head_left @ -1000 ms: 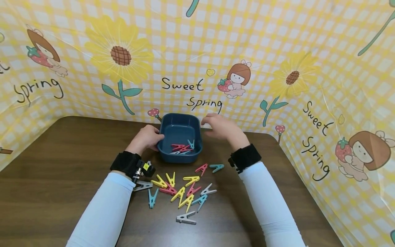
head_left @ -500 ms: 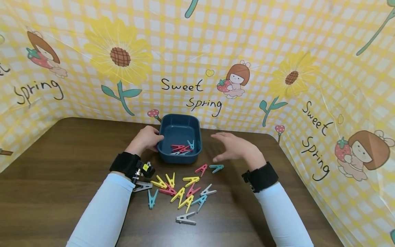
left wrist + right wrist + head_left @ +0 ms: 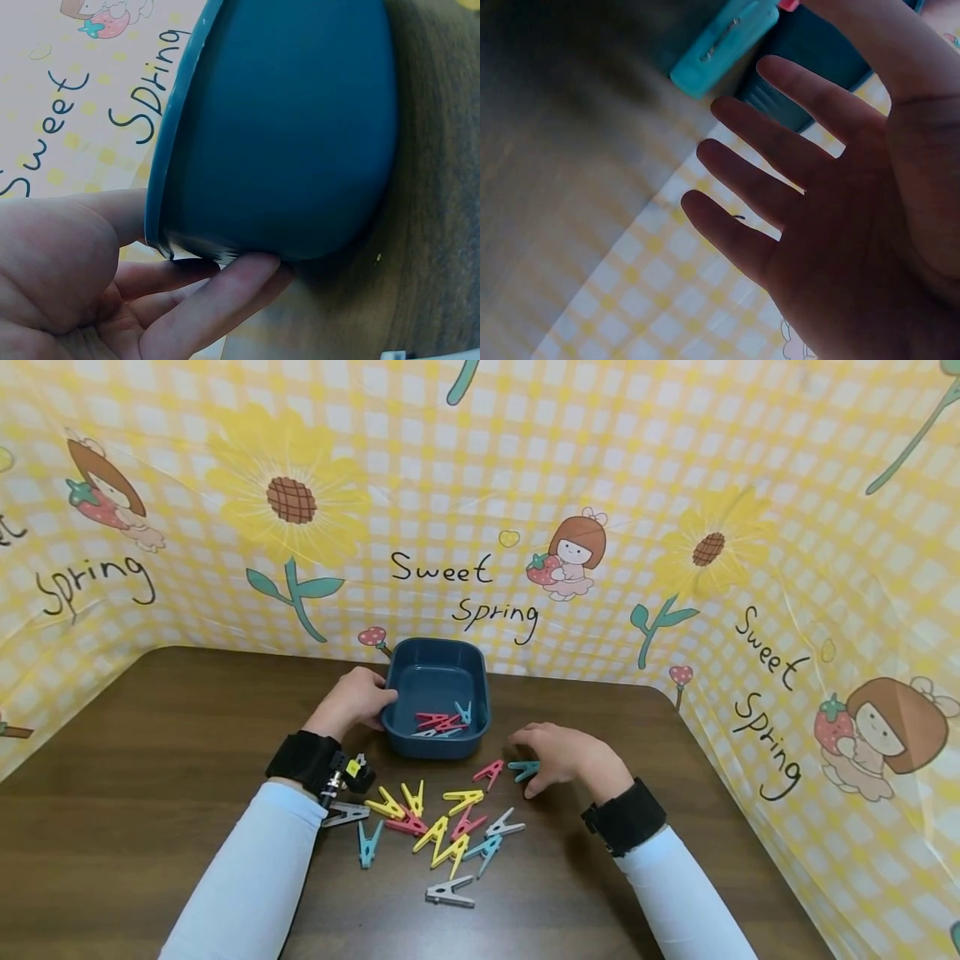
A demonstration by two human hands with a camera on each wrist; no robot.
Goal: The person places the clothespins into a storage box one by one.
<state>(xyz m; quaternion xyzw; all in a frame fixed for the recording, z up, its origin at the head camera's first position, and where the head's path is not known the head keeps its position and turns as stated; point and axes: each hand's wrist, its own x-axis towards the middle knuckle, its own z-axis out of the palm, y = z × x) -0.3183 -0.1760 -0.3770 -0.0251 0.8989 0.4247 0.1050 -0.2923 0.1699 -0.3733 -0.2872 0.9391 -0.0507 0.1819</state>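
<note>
With the thumb over its rim and the fingers against the outer wall, my left hand (image 3: 352,700) grips a dark blue plastic bin (image 3: 437,747). The left wrist view shows the same bin (image 3: 277,127) from the side. Several red, blue and grey clothespins lie inside it. To the right, my right hand (image 3: 562,756) is spread over a light blue clothespin (image 3: 522,768) on the table, thumb and fingers on either side of it. In the right wrist view, the clothespin (image 3: 720,49) is just beyond the parted fingertips. A red clothespin (image 3: 491,772) lies beside it.
Several yellow, red, blue and grey clothespins are scattered in front of the bin, including a grey clothespin (image 3: 450,892) nearest the front. Behind the dark wooden table (image 3: 187,743) hangs a yellow checked cloth (image 3: 450,460).
My right hand has moved from beside the bin's right rim out to the right, then down toward the blue clothespin. The left hand keeps its grip on the bin.
</note>
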